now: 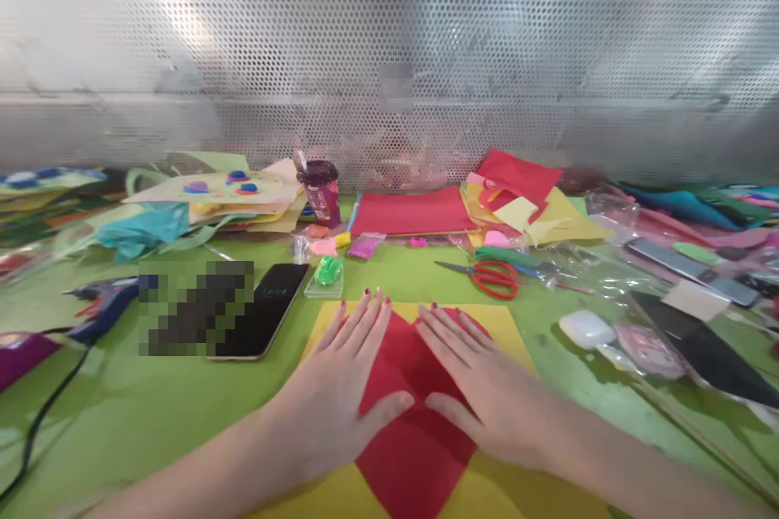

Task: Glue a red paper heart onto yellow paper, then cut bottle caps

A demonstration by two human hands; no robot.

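A large red heart-shaped paper (414, 438) lies flat on a yellow sheet (505, 486). My left hand (346, 381) rests flat on the heart's left side, fingers stretched away from me, fingertips near its upper lobe. On the right side my right hand (475, 373) lies flat too, its fingers slanting up and to the left. Both thumbs point inward and nearly meet over the middle of the heart. Neither hand grips anything. The outer edges of the heart are partly hidden under the palms.
Red-handled scissors (496, 279) lie beyond my right hand, and a green clay box (327, 274) and a phone (268, 312) beyond my left. A glue gun (113, 300) sits far left, a lidded cup (320, 195) at the back, a white case (587, 328) right.
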